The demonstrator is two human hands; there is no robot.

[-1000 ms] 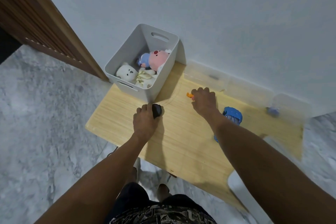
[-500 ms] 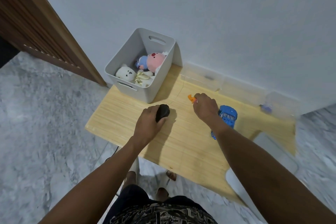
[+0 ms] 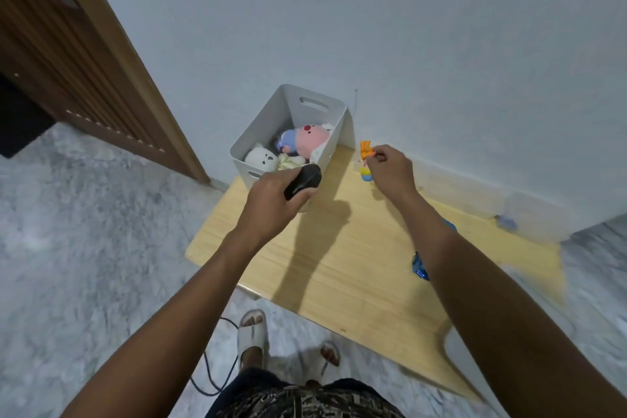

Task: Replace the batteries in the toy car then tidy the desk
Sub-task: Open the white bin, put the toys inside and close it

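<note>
Holding black object (image 3: 303, 181) in left hand (image 3: 271, 202), fingers wrapped | right hand (image 3: 390, 168) fingers pinching orange piece (image 3: 365, 150) | risk: thin pinch may drop it onto tabletop (image 3: 356, 258).

A grey bin (image 3: 258, 132) of plush toys (image 3: 307, 139) stands beside a wooden door (image 3: 68, 54).

We're looking at 2 hands, the left hand (image 3: 271, 204) and the right hand (image 3: 392, 170). 1 gray bin (image 3: 258, 136) is sitting on 1 wooden desk (image 3: 356, 268), and at least 3 plush toys are showing inside: 1 white (image 3: 260, 159), 1 pink (image 3: 310, 141), 1 yellowish (image 3: 288, 162). 1 blue toy car (image 3: 420, 266) is peeking out.
</note>
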